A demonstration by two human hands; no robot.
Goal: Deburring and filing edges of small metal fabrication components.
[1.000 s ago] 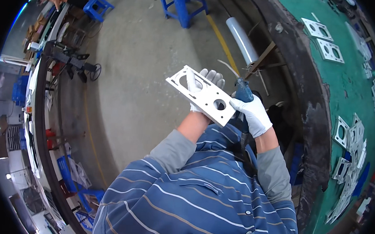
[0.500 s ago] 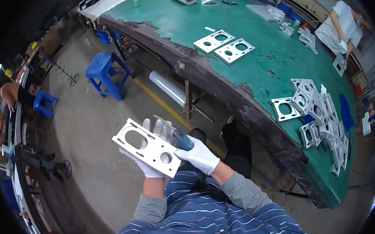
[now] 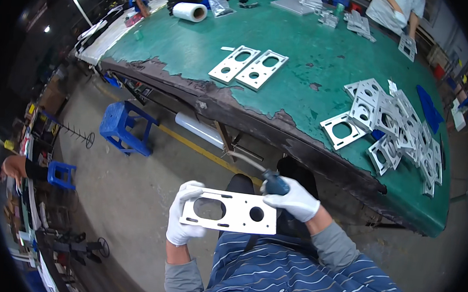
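A flat silver metal plate [image 3: 234,211] with one large oval hole, a smaller round hole and several slots lies level before my body. My gloved left hand [image 3: 177,217] grips its left end, fingers over the far edge and thumb along the near one. In my gloved right hand [image 3: 299,201] is a hand tool with a dark blue handle [image 3: 276,184] and a thin pale shank; its exact kind is unclear. The shank points away to the upper left, off the plate. Right-hand fingertips rest at the plate's far right corner.
On the green-topped table [image 3: 296,96], whose edge covering is torn, lie two similar plates [image 3: 247,72] and a heap of plates [image 3: 391,123]. A plastic roll [image 3: 190,12] stands farther back. Blue stool [image 3: 122,127] at left. Another person [image 3: 395,14] holds a plate across the table.
The plate has turned from slanting to nearly level and moved right. My right hand and the tool have shifted right, and the shank has swung clear of the plate. The view has turned slightly.
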